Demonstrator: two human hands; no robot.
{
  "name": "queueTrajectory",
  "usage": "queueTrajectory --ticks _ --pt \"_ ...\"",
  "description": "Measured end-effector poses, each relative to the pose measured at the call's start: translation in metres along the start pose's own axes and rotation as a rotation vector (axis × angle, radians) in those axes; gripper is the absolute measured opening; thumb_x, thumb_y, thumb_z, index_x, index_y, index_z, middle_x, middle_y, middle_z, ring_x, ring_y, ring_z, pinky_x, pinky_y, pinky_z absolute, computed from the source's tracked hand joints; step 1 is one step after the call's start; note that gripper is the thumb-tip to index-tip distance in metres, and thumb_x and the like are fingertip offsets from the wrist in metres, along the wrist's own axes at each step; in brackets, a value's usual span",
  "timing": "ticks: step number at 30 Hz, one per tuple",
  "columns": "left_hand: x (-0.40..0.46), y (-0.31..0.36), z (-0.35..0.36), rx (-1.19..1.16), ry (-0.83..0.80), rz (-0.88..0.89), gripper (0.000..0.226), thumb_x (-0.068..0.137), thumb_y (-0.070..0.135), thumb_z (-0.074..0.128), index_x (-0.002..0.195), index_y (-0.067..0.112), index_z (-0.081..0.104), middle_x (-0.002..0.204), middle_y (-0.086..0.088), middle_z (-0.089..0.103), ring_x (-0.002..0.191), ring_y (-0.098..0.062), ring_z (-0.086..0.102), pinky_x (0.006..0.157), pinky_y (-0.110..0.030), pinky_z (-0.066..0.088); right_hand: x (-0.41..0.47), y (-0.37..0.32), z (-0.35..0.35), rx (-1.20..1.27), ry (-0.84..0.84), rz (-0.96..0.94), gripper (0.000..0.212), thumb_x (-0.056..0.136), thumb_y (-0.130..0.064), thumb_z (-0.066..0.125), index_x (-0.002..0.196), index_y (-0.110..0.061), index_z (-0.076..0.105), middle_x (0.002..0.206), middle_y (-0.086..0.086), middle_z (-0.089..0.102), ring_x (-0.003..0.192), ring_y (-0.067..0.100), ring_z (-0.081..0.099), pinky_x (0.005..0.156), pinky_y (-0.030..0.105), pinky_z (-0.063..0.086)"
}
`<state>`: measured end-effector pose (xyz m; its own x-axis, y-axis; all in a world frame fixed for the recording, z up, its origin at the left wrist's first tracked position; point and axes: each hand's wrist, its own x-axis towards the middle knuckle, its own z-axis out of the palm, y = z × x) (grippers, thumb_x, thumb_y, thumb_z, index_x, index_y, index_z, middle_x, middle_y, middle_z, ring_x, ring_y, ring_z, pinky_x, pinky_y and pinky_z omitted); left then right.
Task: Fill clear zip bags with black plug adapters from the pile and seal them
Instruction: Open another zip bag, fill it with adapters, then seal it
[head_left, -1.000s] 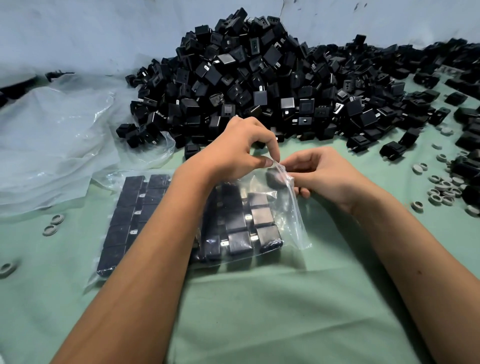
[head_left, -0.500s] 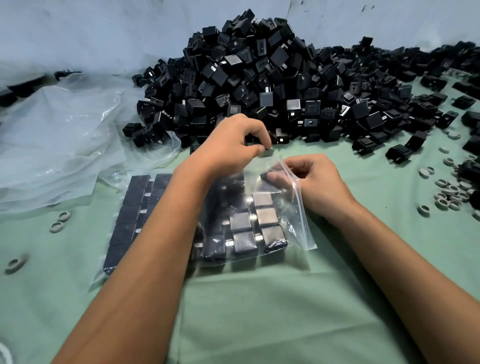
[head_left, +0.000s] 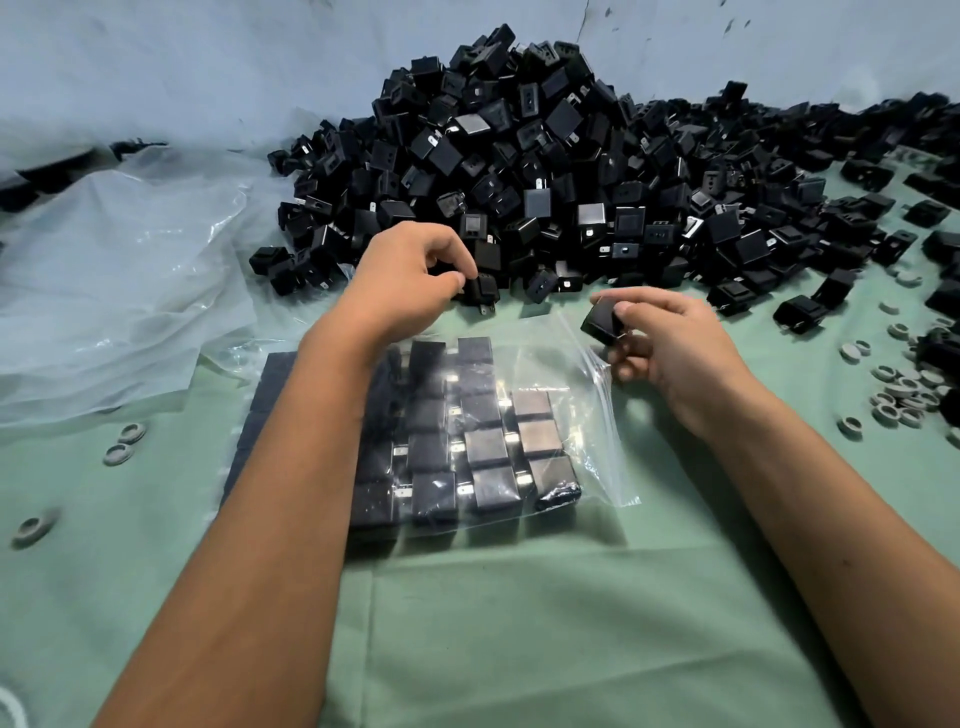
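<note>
Presently, both hands are engaged at the near edge of the pile (head_left: 545, 171) of black plug adapters. Left hand (head_left: 402, 280) has fingers curled, pinching one adapter (head_left: 480, 291) at the pile's foot, prongs pointing down toward the green worktop (head_left: 519, 623). Right hand (head_left: 670, 343) grips a second adapter (head_left: 602, 322) between thumb and fingertips, held just above the open right end of the clear zip bag (head_left: 545, 426). Bag lies flat on the worktop between the forearms, holding adapters packed in rows; its mouth is unsealed. Loose clear plastic sheeting (head_left: 119, 270) lies at left. Small grey rings (head_left: 898, 389) are scattered at right.
</note>
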<state>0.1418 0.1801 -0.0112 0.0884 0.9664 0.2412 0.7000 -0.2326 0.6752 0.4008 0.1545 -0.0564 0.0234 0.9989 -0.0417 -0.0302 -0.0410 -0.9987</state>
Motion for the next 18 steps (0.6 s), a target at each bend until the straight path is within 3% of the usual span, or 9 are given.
queueTrajectory --ticks 5,9,12,16,18 --pt "0.0 -0.001 0.0 -0.005 0.007 -0.005 0.018 0.093 0.012 0.067 0.089 0.029 0.075 0.111 0.008 0.068 0.109 -0.012 0.06 0.087 -0.025 0.042 0.0 -0.008 -0.007 0.185 -0.082 0.016 0.033 0.102 -0.001 0.042 0.121 -0.002 0.07 0.092 0.012 0.063 0.064 0.023 0.064 0.051 0.025 0.053" --pt "0.0 -0.002 0.0 0.024 0.008 -0.01 0.017 0.092 0.013 0.068 0.09 0.028 0.075 0.111 0.008 0.068 0.106 -0.011 0.059 0.077 -0.016 0.04 0.0 -0.007 -0.009 0.161 -0.084 0.052 0.019 0.101 -0.003 0.053 0.103 -0.009 0.071 0.092 0.007 0.07 0.066 0.027 0.073 0.05 0.026 0.056" --pt "-0.001 -0.004 0.0 0.076 0.009 -0.005 0.015 0.092 0.013 0.068 0.095 0.024 0.076 0.11 0.009 0.066 0.106 -0.011 0.057 0.084 -0.023 0.04 0.004 -0.003 -0.012 -0.061 0.005 0.023 0.01 0.096 -0.01 0.068 0.087 -0.012 0.065 0.072 0.005 0.066 0.055 0.019 0.065 0.039 0.022 0.045" --pt "-0.001 -0.007 0.001 0.138 0.015 -0.015 0.013 0.092 0.014 0.069 0.099 0.023 0.076 0.116 0.007 0.059 0.108 -0.01 0.051 0.09 -0.027 0.037 0.004 0.002 -0.013 -0.307 0.01 -0.029 0.021 0.093 -0.017 0.074 0.082 -0.005 0.061 0.054 0.011 0.063 0.037 0.013 0.053 0.032 0.019 0.033" --pt "0.0 -0.008 0.002 0.176 0.006 -0.027 0.013 0.093 0.017 0.068 0.099 0.025 0.075 0.117 0.004 0.056 0.109 -0.016 0.052 0.089 -0.031 0.04 0.002 0.002 -0.013 -0.487 -0.017 -0.067 0.032 0.092 -0.028 0.075 0.073 -0.007 0.061 0.054 0.011 0.066 0.039 0.015 0.056 0.038 0.02 0.037"
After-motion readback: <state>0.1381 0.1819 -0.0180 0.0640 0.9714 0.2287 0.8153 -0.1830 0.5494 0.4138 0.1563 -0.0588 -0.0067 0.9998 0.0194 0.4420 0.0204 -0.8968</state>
